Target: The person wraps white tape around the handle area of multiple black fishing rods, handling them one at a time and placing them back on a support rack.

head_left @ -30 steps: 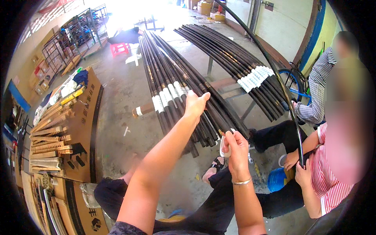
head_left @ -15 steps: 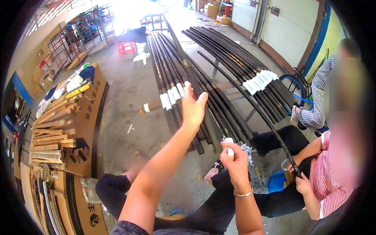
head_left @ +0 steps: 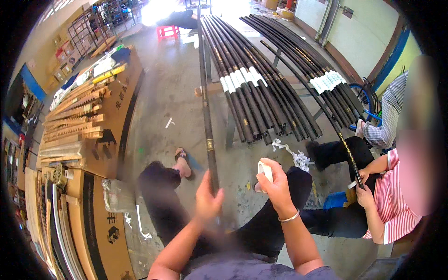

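Observation:
My left hand (head_left: pixel 206 201), partly blurred by motion, is closed round the lower part of a long black rod (head_left: pixel 209 140) with gold bands. The rod stands nearly upright in the view, and its lower end is blurred near my lap. To the right, my right hand (head_left: pixel 276 186), with a bangle on the wrist, grips a roll of white tape (head_left: pixel 265 171) between thumb and fingers. Beyond both hands lies a row of black rods (head_left: pixel 261 109), several with white wraps (head_left: pixel 242 77) near their close ends.
A second row of wrapped rods (head_left: pixel 303 58) lies farther right. A person in a striped shirt (head_left: pixel 394 196) sits at my right, holding another black rod (head_left: pixel 343 140). White tape scraps (head_left: pixel 298 158) lie on the floor. Wooden strips (head_left: pixel 74 121) rest on cardboard boxes (head_left: pixel 119 100) at left.
My left hand has drawn back from the row toward my lap, bringing one rod out to the left. The right hand keeps the tape roll. My view has shifted.

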